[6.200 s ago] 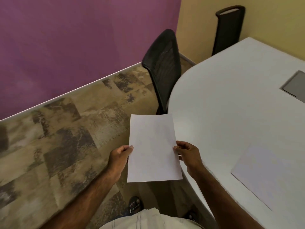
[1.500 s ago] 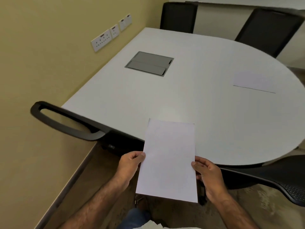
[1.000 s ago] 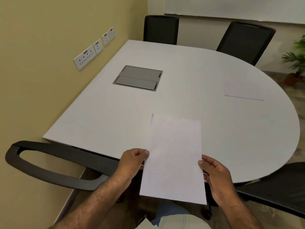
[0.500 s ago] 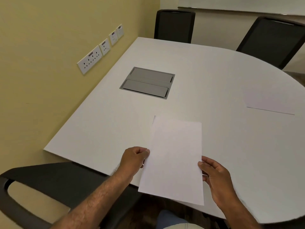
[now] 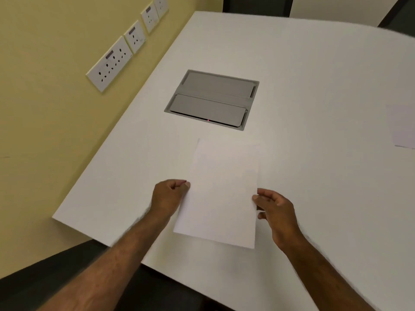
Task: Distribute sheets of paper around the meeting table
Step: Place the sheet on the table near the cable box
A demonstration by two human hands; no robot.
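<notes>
Nearest the camera, lower left of the frame: a dark seat surface (image 5: 67,277), blurred, tucked under the near edge of the desk. Both bare forearms enter from the bottom edge and run up toward the centre.

Lower centre: a plain white rectangular sheet of paper (image 5: 221,194), held long side pointing away, over the white matte desk (image 5: 314,63). Left hand (image 5: 168,198) is closed on the sheet's left edge, thumb on top and fingers curled, pinching the paper. Right hand (image 5: 275,209) pinches the right edge, thumb on the upper face and fingers under; one fingertip shows below the sheet's edge. Whether the sheet's far end rests on the desk surface or sits just above it cannot be told; the near corner at lower right casts a thin shadow, so that end appears lifted.

Middle of frame, just beyond the sheet's far edge: a grey rectangular cable box with two flap lids (image 5: 212,99), set flush into the desk, both flaps shut. A small red dot shows at its near rim.

Right edge, mid height: a second white sheet of paper (image 5: 404,126), flat on the desk and cut off by the frame, well apart from the held sheet.

Upper left: yellow wall (image 5: 45,86) with a row of white socket plates (image 5: 110,62) running toward the top edge.

Top edge: dark chair backs (image 5: 256,5), partly cropped, beyond the desk's far side.
</notes>
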